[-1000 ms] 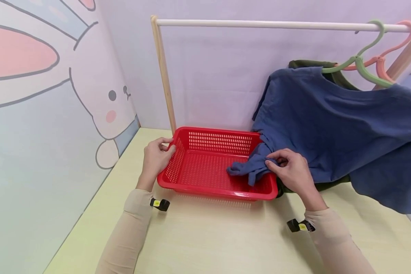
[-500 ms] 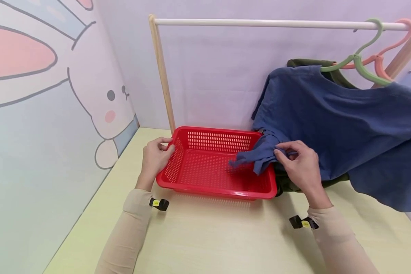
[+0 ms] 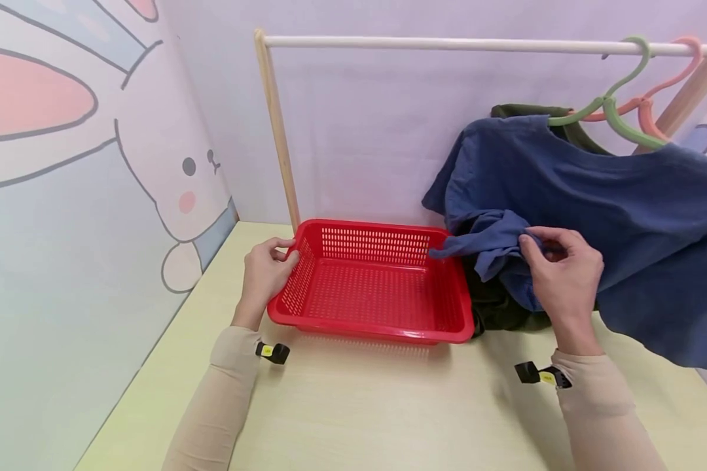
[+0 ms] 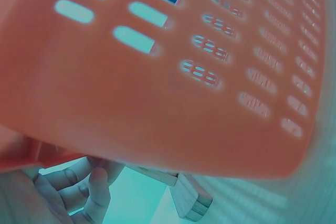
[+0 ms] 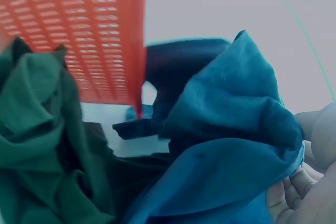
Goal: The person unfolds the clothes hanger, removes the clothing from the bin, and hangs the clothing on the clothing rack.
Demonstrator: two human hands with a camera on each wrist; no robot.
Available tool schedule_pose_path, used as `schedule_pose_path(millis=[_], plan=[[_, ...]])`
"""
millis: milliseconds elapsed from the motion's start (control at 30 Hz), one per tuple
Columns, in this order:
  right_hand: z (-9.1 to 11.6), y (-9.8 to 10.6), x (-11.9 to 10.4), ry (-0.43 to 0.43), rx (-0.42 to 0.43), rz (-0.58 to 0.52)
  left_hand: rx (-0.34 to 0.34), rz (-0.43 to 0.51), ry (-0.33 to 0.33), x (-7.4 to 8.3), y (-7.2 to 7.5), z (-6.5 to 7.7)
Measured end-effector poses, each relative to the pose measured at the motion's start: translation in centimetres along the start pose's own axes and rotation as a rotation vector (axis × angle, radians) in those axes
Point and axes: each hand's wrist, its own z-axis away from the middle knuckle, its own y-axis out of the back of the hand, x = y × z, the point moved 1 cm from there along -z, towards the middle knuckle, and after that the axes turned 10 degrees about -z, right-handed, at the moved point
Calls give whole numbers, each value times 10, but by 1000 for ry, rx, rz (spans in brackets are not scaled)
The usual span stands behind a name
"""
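A red slotted plastic basket [image 3: 368, 330] stands on the table below the rack. My left hand [image 3: 265, 278] grips its left rim between thumb and fingers; the left wrist view shows the slotted wall [image 4: 157, 114] close up, with the curled fingers under the rim. My right hand [image 3: 565, 281] pinches a gathered part of a blue T-shirt [image 3: 571, 190] just right of the basket. This shirt hangs from a green hanger [image 3: 615, 111]. In the right wrist view the bunched blue cloth [image 5: 231, 124] sits at the fingertips, beside dark green cloth [image 5: 42, 140].
A white rail [image 3: 424, 44] on wooden posts [image 3: 278, 124] spans the back. Behind the blue shirt, a dark green garment [image 3: 501, 304] hangs from a pink hanger [image 3: 648, 104] and reaches down to the table [image 3: 365, 405]. A wall with a rabbit drawing [image 3: 153, 150] stands at the left.
My right hand has moved right and slightly up, drawing the pinched blue cloth out of the basket and over its right rim. The left hand stays on the left rim.
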Motion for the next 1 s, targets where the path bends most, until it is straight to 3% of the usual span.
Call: schedule_pose_path(millis=[200,467,567,833,1000], plan=[[-8,9,0,-22,92,-20,1,-7,-6,-2,-1,-1],[-14,15,-23,-44,196,-41,2,-3,-6,-2,0,0],[-19,18,-21,-38,229,-51,-4,-3,-4,-1,-1,0],[-28,23,3,-58,267,37,5,-10,-7,0,-1,1],[-23,17,-9,-48,272,49,10,-18,-14,-1,-1,-1]])
